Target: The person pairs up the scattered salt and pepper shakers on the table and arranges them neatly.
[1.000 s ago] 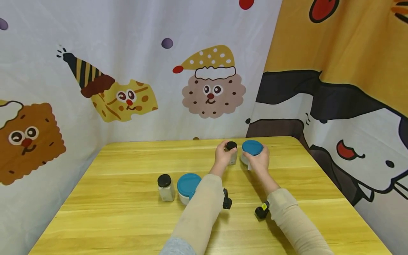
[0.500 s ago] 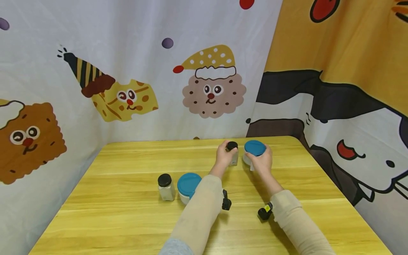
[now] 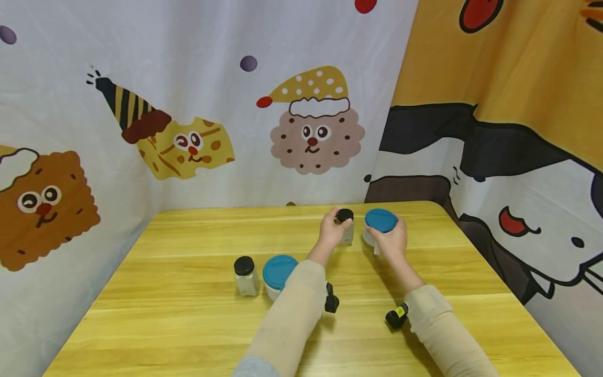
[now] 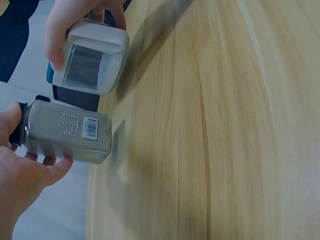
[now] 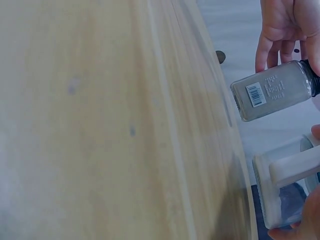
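My left hand [image 3: 331, 233] grips a clear square jar [image 4: 70, 130] around its black lid. The jar has pale contents and a barcode label. In my right hand [image 3: 394, 238] is a clear container with a blue lid [image 3: 380, 221]; its white handle [image 4: 97, 36] shows in the left wrist view. The two vessels stand side by side, slightly apart, near the table's far edge. Whether their bases touch the wood I cannot tell. Closer in, a second black-lidded jar [image 3: 246, 277] stands left of another blue-lidded container [image 3: 280, 272], which my left forearm partly covers.
The wooden table [image 3: 179, 324] carries everything. Behind it hangs a white curtain [image 3: 198, 42] with cartoon prints, and a yellow and black one to the right. Black wrist cameras [image 3: 395, 317] sit on both forearms.
My right hand has shifted a little to the right with the blue-lidded container. The left hand and its jar have drifted slightly right. The other jar and container stay put.
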{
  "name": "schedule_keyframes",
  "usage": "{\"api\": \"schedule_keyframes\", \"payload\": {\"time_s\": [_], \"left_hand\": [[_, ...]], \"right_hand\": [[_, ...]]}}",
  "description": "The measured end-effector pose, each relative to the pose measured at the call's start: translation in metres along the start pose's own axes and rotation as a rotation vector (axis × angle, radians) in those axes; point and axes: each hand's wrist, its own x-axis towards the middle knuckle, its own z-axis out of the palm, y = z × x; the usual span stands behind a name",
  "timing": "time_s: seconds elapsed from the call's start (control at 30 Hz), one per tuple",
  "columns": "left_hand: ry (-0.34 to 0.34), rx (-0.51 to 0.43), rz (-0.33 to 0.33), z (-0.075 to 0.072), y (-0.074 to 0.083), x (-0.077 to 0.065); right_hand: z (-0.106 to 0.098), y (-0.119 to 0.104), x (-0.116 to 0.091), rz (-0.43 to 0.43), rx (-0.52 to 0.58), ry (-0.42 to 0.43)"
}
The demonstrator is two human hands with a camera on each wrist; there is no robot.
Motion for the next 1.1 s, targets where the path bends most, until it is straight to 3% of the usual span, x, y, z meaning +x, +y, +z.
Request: {"api": "schedule_keyframes", "payload": {"time_s": [0.2,1.1], "left_hand": [[-0.016,-0.027,0.005,-0.003,0.001,-0.003],[-0.077,0.016,0.044,-0.004,0.011,-0.019]], "right_hand": [[-0.003,0.0,-0.001,-0.009,0.001,0.006],[-0.021,-0.007,-0.016,0.002,0.041,0.008]]}}
